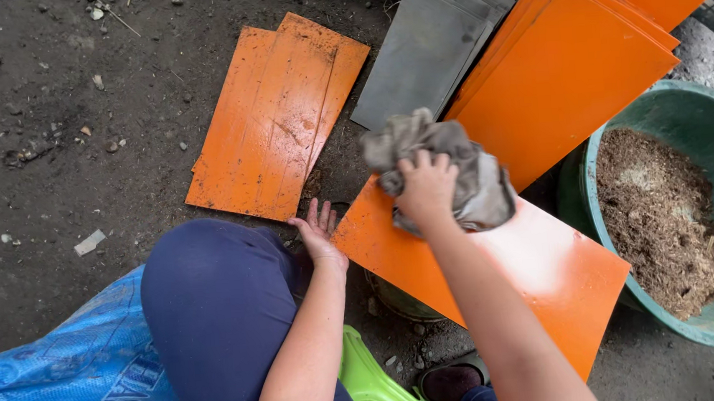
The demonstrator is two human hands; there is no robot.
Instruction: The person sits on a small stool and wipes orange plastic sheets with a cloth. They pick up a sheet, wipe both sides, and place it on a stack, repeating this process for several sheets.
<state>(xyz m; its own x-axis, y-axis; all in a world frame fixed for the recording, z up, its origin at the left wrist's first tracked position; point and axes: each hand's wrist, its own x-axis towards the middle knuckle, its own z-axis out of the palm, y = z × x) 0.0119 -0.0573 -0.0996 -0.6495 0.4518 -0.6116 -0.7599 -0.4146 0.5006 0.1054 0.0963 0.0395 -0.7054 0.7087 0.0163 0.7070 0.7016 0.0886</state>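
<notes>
My right hand (426,189) grips a crumpled grey rag (455,164) and presses it on an orange sheet (529,272) that lies across a round container in front of me. My left hand (317,232) holds the near left edge of that sheet, fingers spread along the edge. My knee in dark blue trousers (213,303) is just left of the hand.
Two orange sheets (276,118) lie flat on the dirt floor ahead. A stack of orange sheets (582,59) and grey sheets (422,49) leans at the upper right. A green tub (707,121) of brown sawdust stands right. A blue woven sack (60,380) lies at lower left.
</notes>
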